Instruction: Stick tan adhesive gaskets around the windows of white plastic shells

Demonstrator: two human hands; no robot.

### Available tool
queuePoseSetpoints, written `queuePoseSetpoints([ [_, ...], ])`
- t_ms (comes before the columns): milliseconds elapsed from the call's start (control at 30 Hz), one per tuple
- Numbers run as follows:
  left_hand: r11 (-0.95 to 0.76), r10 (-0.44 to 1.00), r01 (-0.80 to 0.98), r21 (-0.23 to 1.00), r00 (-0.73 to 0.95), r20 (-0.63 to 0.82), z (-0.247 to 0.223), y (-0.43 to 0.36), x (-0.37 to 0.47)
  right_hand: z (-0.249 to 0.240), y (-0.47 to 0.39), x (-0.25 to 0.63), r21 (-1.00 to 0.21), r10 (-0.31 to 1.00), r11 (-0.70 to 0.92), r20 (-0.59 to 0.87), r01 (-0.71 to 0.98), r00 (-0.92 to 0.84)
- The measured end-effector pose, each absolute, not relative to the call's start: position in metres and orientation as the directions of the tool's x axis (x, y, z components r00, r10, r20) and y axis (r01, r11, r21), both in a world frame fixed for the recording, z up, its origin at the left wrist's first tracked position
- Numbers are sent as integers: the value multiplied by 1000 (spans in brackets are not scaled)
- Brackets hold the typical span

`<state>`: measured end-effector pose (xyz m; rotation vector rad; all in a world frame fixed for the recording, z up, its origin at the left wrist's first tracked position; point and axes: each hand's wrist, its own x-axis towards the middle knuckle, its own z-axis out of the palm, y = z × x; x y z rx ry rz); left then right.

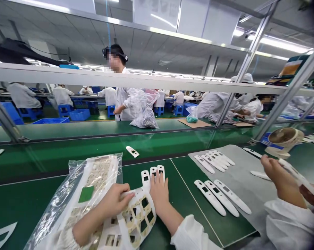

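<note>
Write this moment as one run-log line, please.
Left hand: pinching curved cream-and-white cut-out sheet | right hand: spread over slim white plastic casings | nearby: clear plastic bag

White casings (pixel 145 184) on green worktop (pixel 183 203)

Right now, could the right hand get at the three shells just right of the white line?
Probably yes: the right hand rests on other shells, with only green mat and the white line between it and the three shells.
</note>
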<state>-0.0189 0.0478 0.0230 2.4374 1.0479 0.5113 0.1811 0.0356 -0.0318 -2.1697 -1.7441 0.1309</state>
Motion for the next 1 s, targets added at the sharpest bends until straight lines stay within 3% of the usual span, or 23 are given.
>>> queuePoseSetpoints([
  [200, -578, 743, 566, 588, 663, 92, 63, 46, -39, -6, 33, 186, -605, 981, 35, 172, 796, 88],
  [333, -541, 718, 532, 652, 696, 28, 77, 55, -35, 25, 19, 203, -802, 983, 184, 161, 568, -91],
  [433, -521, 695, 493, 697, 719, 11, 80, 60, -26, 36, 5, 203, -887, 962, 209, 110, 412, -251],
  [533, -491, 698, 456, 742, 716, 22, 79, 65, -19, 32, 1, 199, -922, 961, 168, 74, 348, -267],
  [733, -406, 772, 404, 820, 632, 71, 64, 81, -17, 4, 19, 208, -952, 994, 72, 43, 297, -103],
  [1000, -264, 688, 331, 906, 723, -64, 40, 106, 3, 18, 23, 225, -922, 995, 11, -30, 386, -99],
])
